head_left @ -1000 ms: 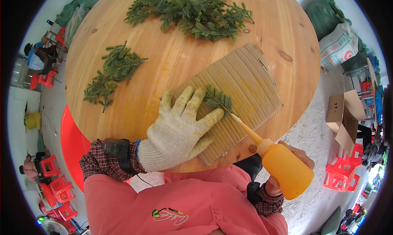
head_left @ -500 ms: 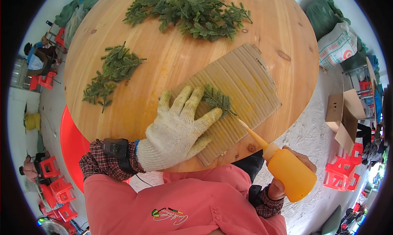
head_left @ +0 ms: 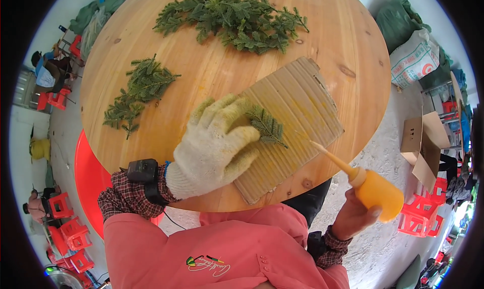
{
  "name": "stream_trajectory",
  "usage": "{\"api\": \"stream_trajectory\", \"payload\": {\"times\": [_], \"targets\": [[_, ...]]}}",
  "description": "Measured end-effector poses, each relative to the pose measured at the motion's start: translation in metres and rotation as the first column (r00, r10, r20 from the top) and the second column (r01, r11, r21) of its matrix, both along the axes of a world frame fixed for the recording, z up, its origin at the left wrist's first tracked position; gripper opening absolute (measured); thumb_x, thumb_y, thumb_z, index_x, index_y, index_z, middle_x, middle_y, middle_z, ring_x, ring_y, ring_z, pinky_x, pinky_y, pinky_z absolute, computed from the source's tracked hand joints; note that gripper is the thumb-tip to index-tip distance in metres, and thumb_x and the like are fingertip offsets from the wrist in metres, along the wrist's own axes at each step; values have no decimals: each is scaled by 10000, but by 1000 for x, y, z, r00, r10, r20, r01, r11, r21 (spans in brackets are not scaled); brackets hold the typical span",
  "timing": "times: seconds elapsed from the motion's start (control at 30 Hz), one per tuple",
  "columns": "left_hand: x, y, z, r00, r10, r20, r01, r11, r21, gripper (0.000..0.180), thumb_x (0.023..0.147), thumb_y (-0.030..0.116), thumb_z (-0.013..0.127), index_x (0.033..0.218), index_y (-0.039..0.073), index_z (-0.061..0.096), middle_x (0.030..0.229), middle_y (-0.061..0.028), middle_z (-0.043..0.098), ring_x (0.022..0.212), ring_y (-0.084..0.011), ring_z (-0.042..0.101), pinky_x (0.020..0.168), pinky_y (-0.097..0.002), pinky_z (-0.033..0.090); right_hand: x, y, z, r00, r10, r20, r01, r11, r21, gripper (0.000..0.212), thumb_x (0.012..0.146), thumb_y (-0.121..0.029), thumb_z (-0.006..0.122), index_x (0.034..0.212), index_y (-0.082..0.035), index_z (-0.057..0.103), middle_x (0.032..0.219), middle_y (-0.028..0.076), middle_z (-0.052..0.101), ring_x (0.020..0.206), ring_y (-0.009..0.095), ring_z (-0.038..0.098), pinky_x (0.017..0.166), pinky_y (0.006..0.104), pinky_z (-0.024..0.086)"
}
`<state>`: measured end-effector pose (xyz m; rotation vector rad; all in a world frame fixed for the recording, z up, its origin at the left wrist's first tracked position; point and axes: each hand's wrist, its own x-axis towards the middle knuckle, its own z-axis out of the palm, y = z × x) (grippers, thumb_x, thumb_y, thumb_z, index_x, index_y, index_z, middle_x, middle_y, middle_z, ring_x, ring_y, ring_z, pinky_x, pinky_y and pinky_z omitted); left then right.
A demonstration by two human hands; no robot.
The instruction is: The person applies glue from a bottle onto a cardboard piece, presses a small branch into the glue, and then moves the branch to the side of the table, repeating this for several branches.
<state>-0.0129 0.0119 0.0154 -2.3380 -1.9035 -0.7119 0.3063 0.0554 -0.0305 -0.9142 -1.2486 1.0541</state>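
Note:
A small green fir sprig (head_left: pixel 268 126) lies on a corrugated cardboard piece (head_left: pixel 302 105) stained yellow. Just left of it, over the cardboard's edge, is my left hand (head_left: pixel 214 140) in a whitish knitted glove with yellowed fingers. Its index finger and thumb are apart beside the sprig's leafy end; whether they touch it I cannot tell. My right hand (head_left: pixel 355 214), bare, grips a squeeze bottle (head_left: pixel 380 198) of orange-yellow contents beyond the table's right front edge. The bottle's long tapered nozzle points up and left over the cardboard, its tip right of the sprig's stem end.
More fir sprigs lie in a large pile (head_left: pixel 229 19) at the round wooden table's (head_left: pixel 196 67) far side and a smaller pile (head_left: pixel 143 87) at left. An open cardboard box (head_left: pixel 428 143) and red stools (head_left: pixel 423 213) stand on the floor at right. A red seat (head_left: pixel 89 175) is at left.
My left hand has drawn back left, its thumb and fingers off the sprig's middle. My right hand has moved the bottle up and right, taking the nozzle tip away from the sprig's stem.

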Motion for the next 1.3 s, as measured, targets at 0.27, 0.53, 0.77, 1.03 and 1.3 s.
{"api": "stream_trajectory", "payload": {"times": [0.27,0.53,0.77,1.03,1.3], "targets": [[-7,20,-5,999,37,-13,-34,989,142,328,768,165,758,1079,189,659,1165,-68,602,1197,-309,544,1050,-508,394,-42,45,4,665,0,-747,-195,965,-174,535,981,-439,594,1322,-36,507,1332,160,578,975,274,668,1037,520,477],[-6,25,-13,999,4,-45,0,997,83,280,763,142,748,1032,171,673,1064,-42,618,1114,-281,577,1029,-485,409,-78,64,-1,681,113,-724,-353,916,-190,531,986,-449,584,1318,-40,512,1243,109,612,869,185,616,1037,552,457],[-11,26,-14,1000,18,13,-19,994,111,232,766,154,736,988,160,669,983,-45,619,1022,-265,592,1011,-457,419,-78,68,1,636,155,-756,-424,889,-174,530,997,-443,567,1316,-24,510,1165,93,615,761,159,551,1035,550,454],[-53,23,28,939,337,-68,-284,872,399,171,797,125,698,963,159,681,941,-42,650,937,-262,608,902,-431,442,-71,72,-6,559,224,-798,-506,855,-115,509,1006,-440,554,1309,-33,513,1174,94,613,765,160,554,1040,554,449],[-120,-7,38,639,769,-37,-629,549,551,150,838,142,676,987,134,688,944,-79,671,941,-302,622,884,-423,447,-71,70,-6,564,187,-805,-498,854,-151,488,1006,-442,553,1301,-54,520,1163,96,616,758,157,554,1033,547,456]]}}
